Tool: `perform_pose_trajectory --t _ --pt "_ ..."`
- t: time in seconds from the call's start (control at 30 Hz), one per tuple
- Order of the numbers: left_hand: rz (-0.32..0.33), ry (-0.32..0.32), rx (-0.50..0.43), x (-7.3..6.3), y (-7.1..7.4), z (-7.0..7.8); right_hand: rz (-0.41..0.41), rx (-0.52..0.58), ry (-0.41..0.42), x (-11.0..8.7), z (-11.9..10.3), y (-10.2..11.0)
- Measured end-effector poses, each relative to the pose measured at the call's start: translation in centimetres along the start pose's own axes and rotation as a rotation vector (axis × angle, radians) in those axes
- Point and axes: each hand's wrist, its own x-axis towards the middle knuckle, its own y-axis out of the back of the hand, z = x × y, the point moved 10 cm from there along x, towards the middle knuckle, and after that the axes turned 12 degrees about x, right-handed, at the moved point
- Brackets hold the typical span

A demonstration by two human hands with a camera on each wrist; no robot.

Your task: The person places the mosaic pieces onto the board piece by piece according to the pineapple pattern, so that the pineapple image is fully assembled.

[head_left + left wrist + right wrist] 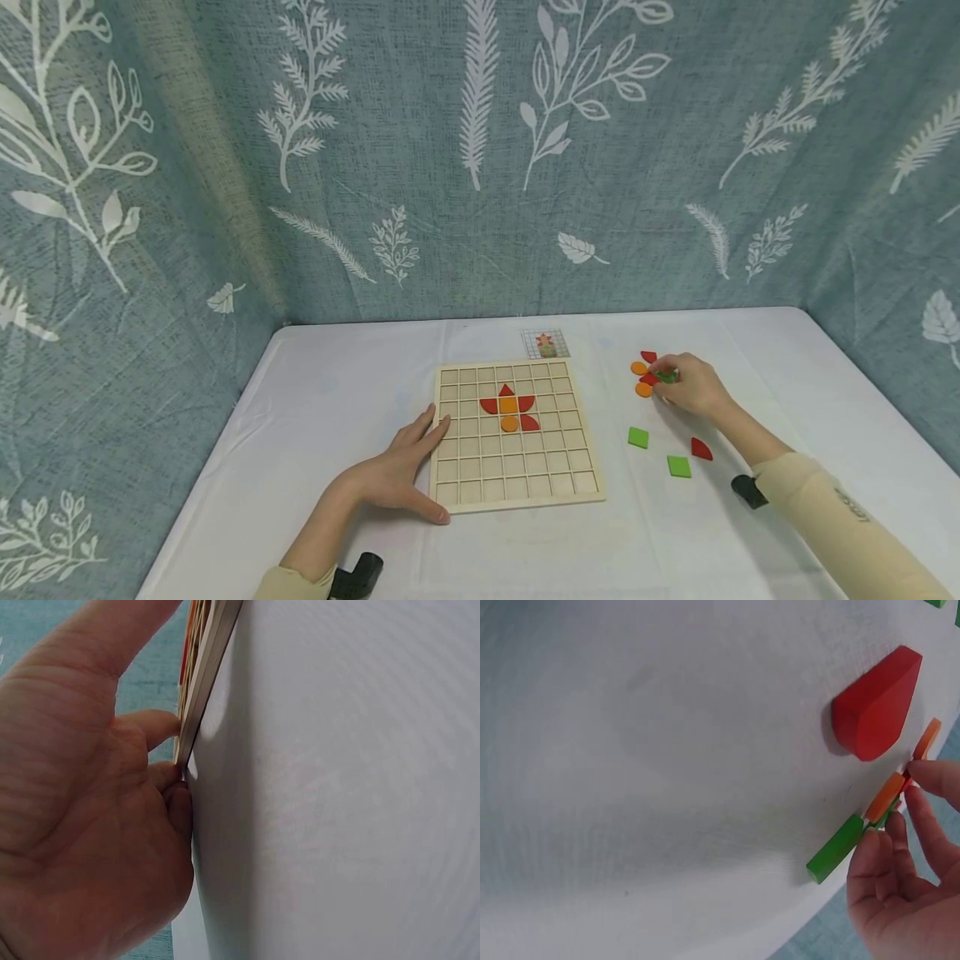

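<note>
Head view: the board (517, 464) lies on the white-covered worktop (345, 367). The left hand (400, 469) rests along its left edge, thumb by the near corner, its grip released with fingers spread. On the board, a red triangle (507, 390) tops an orange square (508, 405) flanked by two red quarters (527, 404); below sit an orange disc (510, 423) and another red quarter. Just behind the board is a pattern card (546, 343). Well to the right, the right hand (693, 385) pinches a red piece (648, 380) among loose orange and green ones; two green squares (638, 437) and a loose red quarter (701, 449) lie nearer.

Left wrist view: the palm shows, fingertips at the board's side edge.

Right wrist view: thumb and finger grasp the red piece, its shape mostly hidden, with orange pieces beside it and a green block near the fingers.
</note>
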Motion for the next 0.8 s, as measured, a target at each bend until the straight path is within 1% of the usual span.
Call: perform_pose_trajectory --t 0.13,0.3,0.4,0.5,0.73,0.8 --pt "0.001 0.002 0.005 0.0 0.0 0.0 -0.001 -0.007 0.001 0.0 -0.1 0.0" --pt "0.001 0.011 0.006 0.1 0.0 -0.1 0.006 0.005 -0.070 -0.1 0.6 -0.1" --pt "0.001 0.010 0.003 0.1 0.0 -0.1 0.013 -0.014 -0.090 -0.3 0.8 -0.1" --pt "0.002 0.003 0.004 0.1 0.0 0.0 0.019 -0.026 -0.075 -0.5 0.7 -0.2" --pt "0.006 -0.006 0.006 0.1 -0.2 0.0 -0.021 0.014 0.037 -0.7 -0.2 -0.6" --pt "0.008 -0.004 0.007 0.1 -0.1 0.0 -0.027 0.027 0.033 -0.7 -0.2 -0.6"
